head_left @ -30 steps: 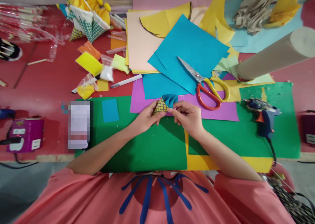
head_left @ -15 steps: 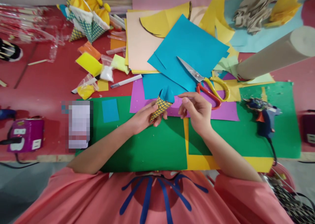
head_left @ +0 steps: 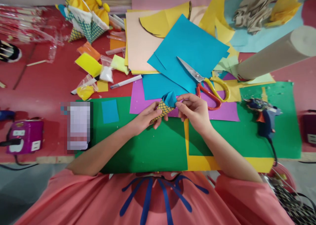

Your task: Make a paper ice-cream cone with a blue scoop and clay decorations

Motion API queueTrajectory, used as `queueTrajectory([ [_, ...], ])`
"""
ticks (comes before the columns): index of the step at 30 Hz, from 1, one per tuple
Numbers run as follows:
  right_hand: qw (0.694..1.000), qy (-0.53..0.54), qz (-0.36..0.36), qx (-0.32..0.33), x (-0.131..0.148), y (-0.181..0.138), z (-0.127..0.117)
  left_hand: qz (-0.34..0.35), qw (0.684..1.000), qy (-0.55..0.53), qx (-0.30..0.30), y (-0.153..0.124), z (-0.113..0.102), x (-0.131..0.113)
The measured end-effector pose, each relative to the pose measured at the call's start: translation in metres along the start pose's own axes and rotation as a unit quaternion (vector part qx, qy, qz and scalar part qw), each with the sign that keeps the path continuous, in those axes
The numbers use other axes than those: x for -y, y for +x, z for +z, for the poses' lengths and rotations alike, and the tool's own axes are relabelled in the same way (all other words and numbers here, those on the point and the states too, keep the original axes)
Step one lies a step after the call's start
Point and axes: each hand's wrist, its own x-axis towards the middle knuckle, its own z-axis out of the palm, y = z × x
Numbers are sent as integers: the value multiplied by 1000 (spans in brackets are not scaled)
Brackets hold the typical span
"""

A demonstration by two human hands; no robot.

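Above the green sheet (head_left: pixel 148 146) near the surface's front edge, the left hand (head_left: pixel 144 118) grips a checked paper cone (head_left: pixel 161 109); right hand (head_left: pixel 196 111) fingers pinch its blue filling (head_left: pixel 170 99). Scissors (head_left: pixel 209 90) lie just beyond, glue gun (head_left: pixel 265 114) toward the right edge.

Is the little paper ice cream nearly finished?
Partly. The yellow checked paper cone is already rolled, and folded blue paper sits in its top. The left hand holds the cone while the right hand pinches the blue paper. The blue top looks loosely bunched; the blue glue gun lies unused on the green sheet.
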Motion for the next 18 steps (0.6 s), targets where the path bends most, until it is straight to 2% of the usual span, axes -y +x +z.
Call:
queueTrajectory([
  [12,999,7,42,5,-4,0,3,-10,999,37,-19,0,1,0],
  [18,998,2,55,29,-4,-1,3,-6,999,48,-21,0,2,0],
])
